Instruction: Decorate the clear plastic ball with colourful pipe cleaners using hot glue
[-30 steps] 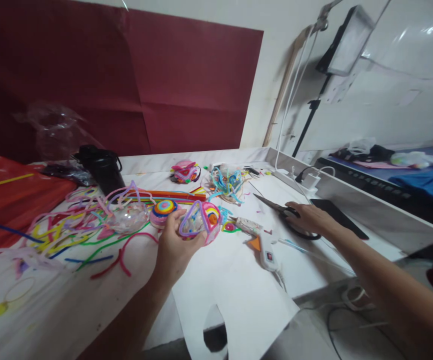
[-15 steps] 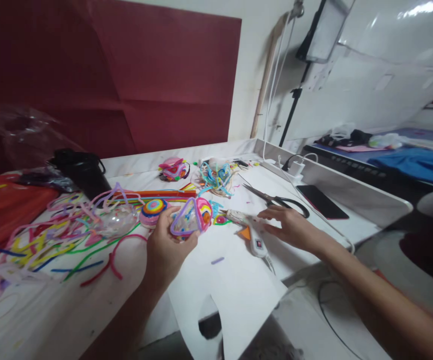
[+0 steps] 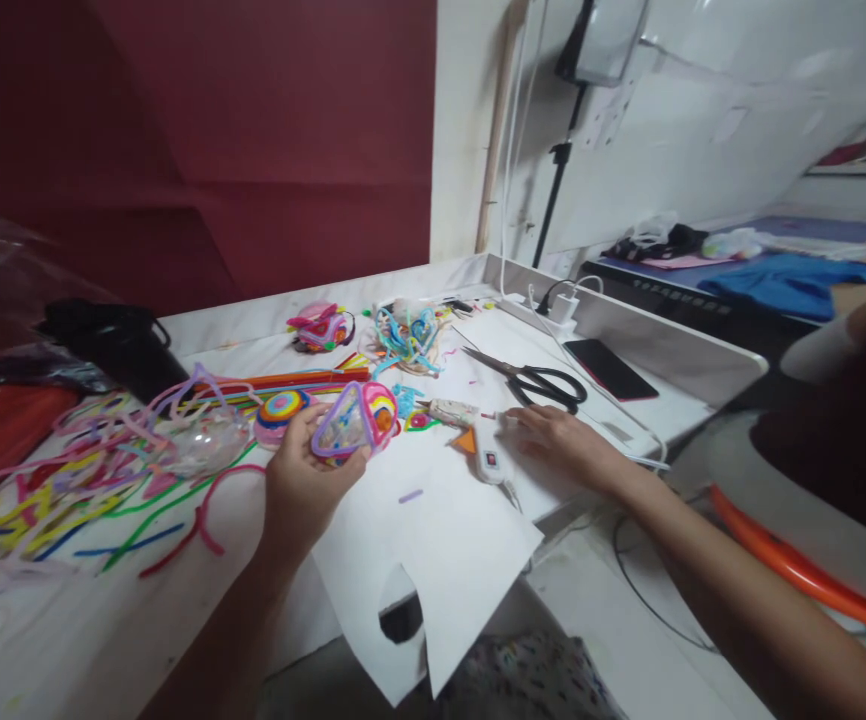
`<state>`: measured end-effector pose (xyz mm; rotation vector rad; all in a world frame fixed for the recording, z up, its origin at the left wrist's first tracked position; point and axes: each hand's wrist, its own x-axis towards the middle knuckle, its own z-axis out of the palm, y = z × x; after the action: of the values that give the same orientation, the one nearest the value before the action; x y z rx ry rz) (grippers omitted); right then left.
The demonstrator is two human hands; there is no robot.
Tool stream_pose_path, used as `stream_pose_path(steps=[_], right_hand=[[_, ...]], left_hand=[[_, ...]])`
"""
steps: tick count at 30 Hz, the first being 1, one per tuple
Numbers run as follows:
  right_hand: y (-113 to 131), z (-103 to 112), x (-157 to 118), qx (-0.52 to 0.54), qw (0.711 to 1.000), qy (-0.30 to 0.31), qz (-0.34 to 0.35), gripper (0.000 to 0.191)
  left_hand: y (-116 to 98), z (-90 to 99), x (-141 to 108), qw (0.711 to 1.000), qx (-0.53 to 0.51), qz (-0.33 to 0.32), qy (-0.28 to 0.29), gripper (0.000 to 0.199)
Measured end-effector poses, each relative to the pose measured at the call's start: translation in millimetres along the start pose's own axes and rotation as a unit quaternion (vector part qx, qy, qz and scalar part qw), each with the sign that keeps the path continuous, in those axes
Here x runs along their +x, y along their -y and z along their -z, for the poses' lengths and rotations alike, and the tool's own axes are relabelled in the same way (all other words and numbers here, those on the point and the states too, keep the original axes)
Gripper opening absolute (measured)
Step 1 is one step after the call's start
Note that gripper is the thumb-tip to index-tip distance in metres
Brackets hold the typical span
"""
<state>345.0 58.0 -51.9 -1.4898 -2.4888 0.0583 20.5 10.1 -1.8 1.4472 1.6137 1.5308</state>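
My left hand (image 3: 304, 480) is wrapped round a colourful ball (image 3: 350, 425) with a purple triangular outline and a pink ring section. My right hand (image 3: 553, 440) hovers or rests at the back end of a white glue gun (image 3: 487, 448), whose nozzle points left; a small reddish tip shows between gun and fingertips. The fingers look loosely curled, and whether they grip anything is unclear. An orange triangle (image 3: 466, 441) lies under the gun. Black-handled scissors (image 3: 534, 380) lie just beyond my right hand. A short purple strip (image 3: 410, 495) is on the white paper (image 3: 440, 550).
Coloured strips (image 3: 88, 490) and a clear ball (image 3: 208, 440) spread at left, near a round rainbow piece (image 3: 281, 412) and a black bottle (image 3: 114, 345). Behind sit a pink decorated ball (image 3: 320, 328) and blue strips (image 3: 407, 335). A phone (image 3: 610, 369) and a charger cable lie at right.
The view has shifted, so the table's contents appear further left. My left hand still holds the ball, and my right hand remains by the glue gun's back end.
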Motion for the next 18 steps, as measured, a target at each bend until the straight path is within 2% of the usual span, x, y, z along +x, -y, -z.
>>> stream_pose_path(steps=[3,7,12,14,16,18], right_hand=[[2,5,2,0.008,1.000,0.004,-0.001,0.028],[6,14,-1,0.010,0.999,-0.014,-0.031,0.028],[35,23,-13,0.043,0.994,-0.040,-0.089,0.022],[53,20,-14,0.078,0.988,-0.019,-0.134,0.033],[71,14,-11,0.077,0.984,0.000,-0.163,0.051],[84,5,-6,0.062,0.982,0.000,-0.176,0.059]], left_hand=[[-1,-0.9,1,1.000,0.013,0.015,-0.014,0.066],[0,-1.2,3,0.999,0.021,0.012,-0.025,0.068],[1,-2.0,3,0.999,0.027,0.000,-0.034,0.071],[1,-2.1,2,0.999,0.033,-0.002,-0.030,0.069],[1,-1.7,-1,0.999,0.043,-0.009,-0.016,0.067],[3,-1.1,-3,0.997,0.071,-0.033,-0.005,0.063]])
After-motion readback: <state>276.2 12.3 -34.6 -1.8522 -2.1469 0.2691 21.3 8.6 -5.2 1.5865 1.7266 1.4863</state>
